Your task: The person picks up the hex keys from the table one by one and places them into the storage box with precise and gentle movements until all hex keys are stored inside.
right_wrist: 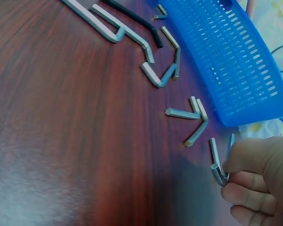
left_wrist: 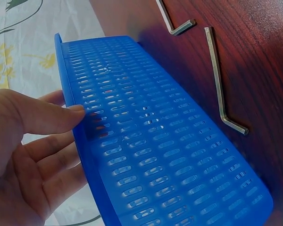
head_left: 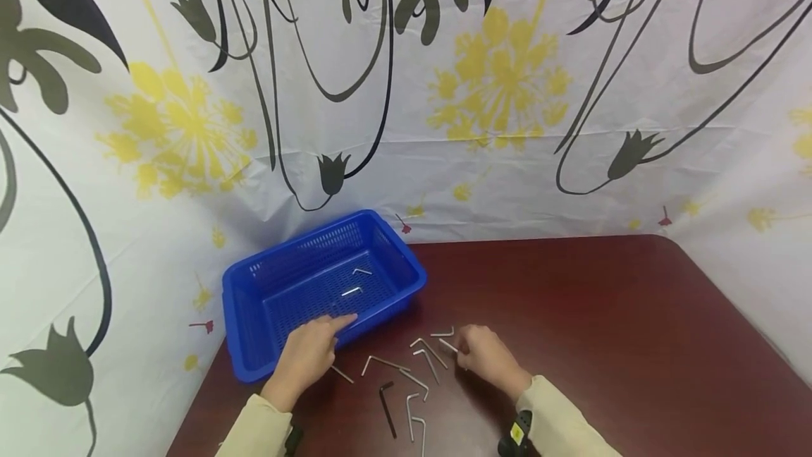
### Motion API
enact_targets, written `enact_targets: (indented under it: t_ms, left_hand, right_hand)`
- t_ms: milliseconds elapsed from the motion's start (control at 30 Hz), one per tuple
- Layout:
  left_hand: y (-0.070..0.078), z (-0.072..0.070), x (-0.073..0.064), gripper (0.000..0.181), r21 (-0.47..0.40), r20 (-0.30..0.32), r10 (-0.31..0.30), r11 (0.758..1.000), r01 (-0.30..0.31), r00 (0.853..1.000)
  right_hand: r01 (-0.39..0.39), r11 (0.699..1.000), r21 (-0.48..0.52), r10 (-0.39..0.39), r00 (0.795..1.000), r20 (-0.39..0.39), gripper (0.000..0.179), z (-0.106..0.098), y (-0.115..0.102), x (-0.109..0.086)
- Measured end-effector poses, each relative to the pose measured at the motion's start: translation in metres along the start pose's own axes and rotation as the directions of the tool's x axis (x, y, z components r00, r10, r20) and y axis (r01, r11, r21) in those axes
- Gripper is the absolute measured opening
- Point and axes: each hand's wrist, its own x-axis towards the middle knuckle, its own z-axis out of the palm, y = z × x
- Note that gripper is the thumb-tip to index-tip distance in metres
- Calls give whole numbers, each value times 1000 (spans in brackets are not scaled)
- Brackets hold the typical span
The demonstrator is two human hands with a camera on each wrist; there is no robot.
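Observation:
My left hand (head_left: 306, 357) holds the near rim of a blue plastic basket (head_left: 385, 307); in the left wrist view the thumb lies against the rim and the other fingers are on its far side. Two silver hex keys lie inside the basket, one hex key (head_left: 362, 271) farther back. To the right of the basket, my right hand (head_left: 491, 358) pinches a silver hex key (head_left: 448, 346) between thumb and fingers, low over the table. Right beside those fingertips another hex key (right_wrist: 216, 162) lies on the wood. Part of the pinched key is hidden by the fingers.
Several silver hex keys and a black hex key (head_left: 388, 411) are spread over the dark red table (head_left: 571, 316) between the hands. One silver hex key (head_left: 342, 374) lies close to the basket's near side. A flower-patterned cloth (head_left: 406, 161) hangs behind the table.

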Motion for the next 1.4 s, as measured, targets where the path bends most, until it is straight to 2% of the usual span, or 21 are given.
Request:
enact_targets:
  t_ms: [233, 433, 600, 867, 1033, 1167, 1400]
  left_hand:
    - [2, -2, 1, 49, -10, 14, -23, 1000, 23, 1000]
    - [2, -1, -1, 48, -7, 9, -31, 999, 31, 999]
    - [1, -1, -2, 49, 4, -14, -25, 1000, 25, 1000]
    - [-1, 4, -3, 50, 5, -31, -22, 1000, 22, 999]
    - [-1, 4, -5, 50, -11, -35, -34, 999, 33, 999]
    - [-1, 5, -6, 50, -22, -30, -42, 999, 41, 999]
    - [-1, 5, -5, 50, -13, -47, -16, 1000, 16, 999]
  right_hand:
    - [-20, 999, -43, 17, 998, -61, 12, -15, -8, 16]
    - [-7, 999, -42, 5, 999, -53, 12, -24, -17, 29]
    - [5, 999, -39, -7, 999, -54, 11, -28, -25, 38]
    - [40, 998, -41, -44, 993, -106, 12, -30, -30, 47]
    - [62, 998, -13, -63, 992, -112, 11, -33, -35, 55]
    - [62, 998, -7, -63, 992, -111, 10, -35, -40, 62]
    - [37, 999, -6, -37, 994, -100, 9, -37, -45, 73]
